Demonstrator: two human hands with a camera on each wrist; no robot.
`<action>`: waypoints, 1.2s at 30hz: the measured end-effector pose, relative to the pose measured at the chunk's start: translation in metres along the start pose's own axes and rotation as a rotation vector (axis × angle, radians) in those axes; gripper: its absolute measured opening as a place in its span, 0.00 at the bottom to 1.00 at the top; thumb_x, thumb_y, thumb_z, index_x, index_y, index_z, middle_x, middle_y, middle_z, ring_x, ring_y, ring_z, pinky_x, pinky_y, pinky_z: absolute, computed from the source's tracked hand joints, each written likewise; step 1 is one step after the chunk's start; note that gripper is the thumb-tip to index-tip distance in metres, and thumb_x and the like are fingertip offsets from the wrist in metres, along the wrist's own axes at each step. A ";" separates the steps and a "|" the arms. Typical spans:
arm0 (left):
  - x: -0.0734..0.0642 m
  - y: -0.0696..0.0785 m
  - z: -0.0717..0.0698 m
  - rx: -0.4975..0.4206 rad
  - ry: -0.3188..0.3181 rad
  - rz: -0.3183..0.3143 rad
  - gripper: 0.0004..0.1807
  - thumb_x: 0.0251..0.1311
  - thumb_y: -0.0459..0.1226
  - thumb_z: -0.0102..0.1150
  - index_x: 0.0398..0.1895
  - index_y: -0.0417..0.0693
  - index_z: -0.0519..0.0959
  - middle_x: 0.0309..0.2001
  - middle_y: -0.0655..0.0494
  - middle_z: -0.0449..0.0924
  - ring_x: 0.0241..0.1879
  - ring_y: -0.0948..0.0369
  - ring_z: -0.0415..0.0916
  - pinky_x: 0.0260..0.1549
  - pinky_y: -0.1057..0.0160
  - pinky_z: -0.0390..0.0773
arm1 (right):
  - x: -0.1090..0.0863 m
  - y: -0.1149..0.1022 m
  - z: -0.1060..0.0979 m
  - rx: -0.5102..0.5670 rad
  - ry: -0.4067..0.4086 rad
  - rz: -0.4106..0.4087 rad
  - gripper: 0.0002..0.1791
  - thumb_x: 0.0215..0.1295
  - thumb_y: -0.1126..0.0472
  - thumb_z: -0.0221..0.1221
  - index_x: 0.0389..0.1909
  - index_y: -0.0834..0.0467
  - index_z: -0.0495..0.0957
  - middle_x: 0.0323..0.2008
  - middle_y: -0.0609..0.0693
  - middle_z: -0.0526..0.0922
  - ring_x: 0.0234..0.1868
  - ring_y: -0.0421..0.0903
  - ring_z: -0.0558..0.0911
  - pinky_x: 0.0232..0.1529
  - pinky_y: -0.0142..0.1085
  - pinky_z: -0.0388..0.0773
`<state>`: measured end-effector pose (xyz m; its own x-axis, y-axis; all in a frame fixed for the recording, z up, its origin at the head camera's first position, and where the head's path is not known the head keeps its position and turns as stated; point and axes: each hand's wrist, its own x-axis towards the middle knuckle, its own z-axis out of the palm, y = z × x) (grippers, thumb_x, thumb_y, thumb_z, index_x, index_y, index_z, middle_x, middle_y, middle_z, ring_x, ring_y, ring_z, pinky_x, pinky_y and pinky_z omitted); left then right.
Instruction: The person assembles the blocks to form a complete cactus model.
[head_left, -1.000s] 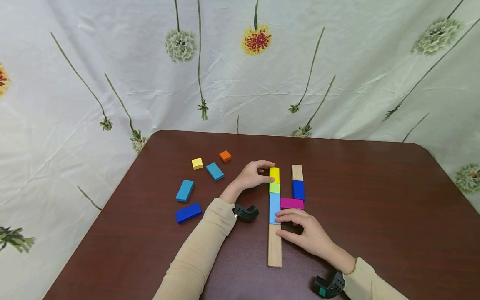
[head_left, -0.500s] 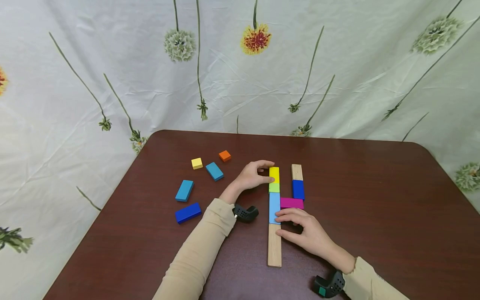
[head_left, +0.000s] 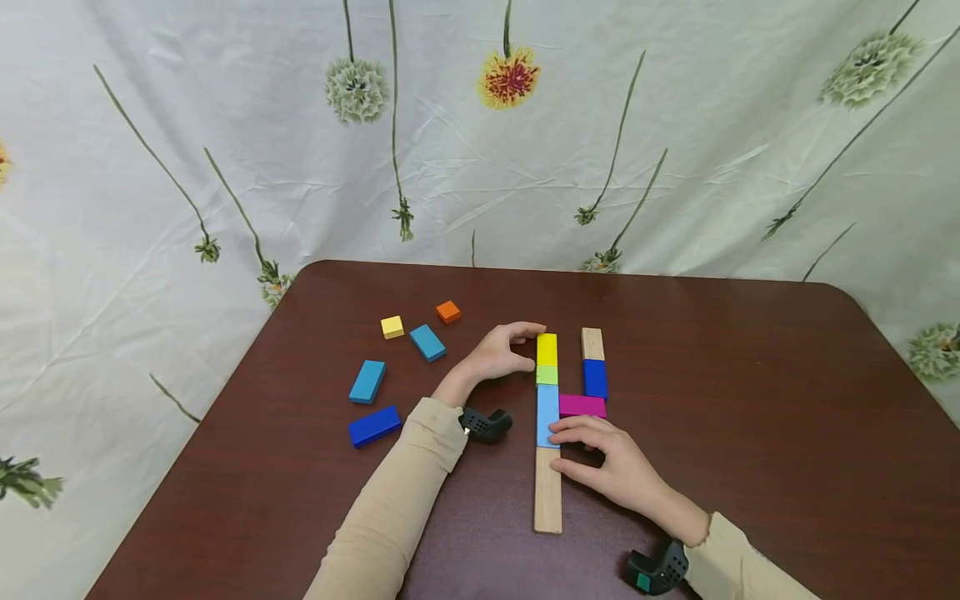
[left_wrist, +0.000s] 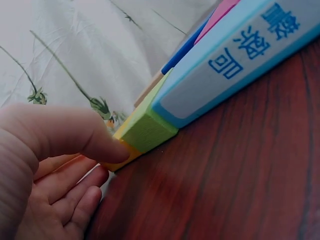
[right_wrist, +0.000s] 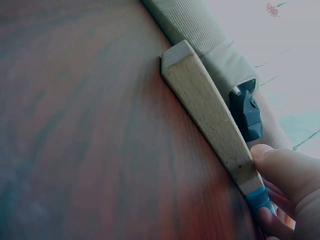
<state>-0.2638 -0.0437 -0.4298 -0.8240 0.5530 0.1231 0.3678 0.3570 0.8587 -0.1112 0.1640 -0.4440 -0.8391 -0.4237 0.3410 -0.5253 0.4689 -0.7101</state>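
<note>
Straightening the block row (head_left: 543,437) seems in hand, the next move calling for light pressure: the left hand (head_left: 495,353) spreads around the yellow block (head_left: 547,348) at 12 o'clock; the right (head_left: 611,460) rests, fingers apart, on the light-blue block (head_left: 547,403) toward 6. Only the left wrist view shows lettering (left_wrist: 246,44).

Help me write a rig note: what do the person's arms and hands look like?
The left sleeve and right sleeve are long and beige. The left hand and right hand wear no gloves. The left wrist device and right wrist device are black with small holes; the right one has a green square.
</note>
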 end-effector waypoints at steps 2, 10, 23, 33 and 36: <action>-0.001 0.001 0.000 0.009 -0.002 -0.011 0.30 0.51 0.28 0.61 0.61 0.37 0.70 0.60 0.45 0.71 0.58 0.52 0.67 0.59 0.59 0.65 | 0.000 0.000 0.000 0.002 0.000 0.000 0.15 0.53 0.52 0.68 0.43 0.47 0.83 0.48 0.37 0.79 0.51 0.40 0.76 0.45 0.36 0.76; 0.000 0.001 0.003 0.033 0.006 -0.031 0.30 0.51 0.29 0.62 0.61 0.40 0.71 0.60 0.47 0.71 0.58 0.52 0.66 0.59 0.59 0.65 | 0.000 -0.001 -0.001 -0.011 -0.003 0.000 0.15 0.53 0.53 0.69 0.43 0.46 0.83 0.49 0.37 0.79 0.51 0.40 0.76 0.42 0.35 0.76; -0.002 0.002 0.000 0.002 0.020 -0.031 0.30 0.52 0.28 0.61 0.62 0.40 0.70 0.60 0.46 0.70 0.58 0.52 0.67 0.58 0.59 0.66 | 0.000 -0.001 -0.001 -0.013 -0.008 0.013 0.15 0.54 0.51 0.68 0.43 0.45 0.82 0.49 0.36 0.79 0.51 0.39 0.75 0.42 0.35 0.76; -0.019 0.007 -0.046 -0.139 0.189 -0.004 0.28 0.54 0.28 0.63 0.61 0.37 0.70 0.58 0.46 0.72 0.55 0.52 0.71 0.53 0.56 0.71 | -0.001 0.001 0.000 -0.008 0.000 -0.002 0.15 0.53 0.53 0.69 0.43 0.47 0.82 0.49 0.37 0.79 0.51 0.40 0.75 0.42 0.35 0.76; -0.029 0.005 -0.062 -0.175 0.255 -0.019 0.28 0.54 0.29 0.64 0.60 0.36 0.71 0.57 0.43 0.73 0.55 0.50 0.70 0.53 0.58 0.71 | -0.001 0.001 0.000 -0.006 0.003 -0.005 0.15 0.53 0.53 0.69 0.43 0.47 0.83 0.49 0.38 0.79 0.51 0.40 0.76 0.42 0.35 0.76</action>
<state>-0.2646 -0.1048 -0.3984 -0.9196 0.3331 0.2082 0.2899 0.2177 0.9320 -0.1112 0.1648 -0.4446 -0.8367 -0.4242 0.3464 -0.5307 0.4717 -0.7042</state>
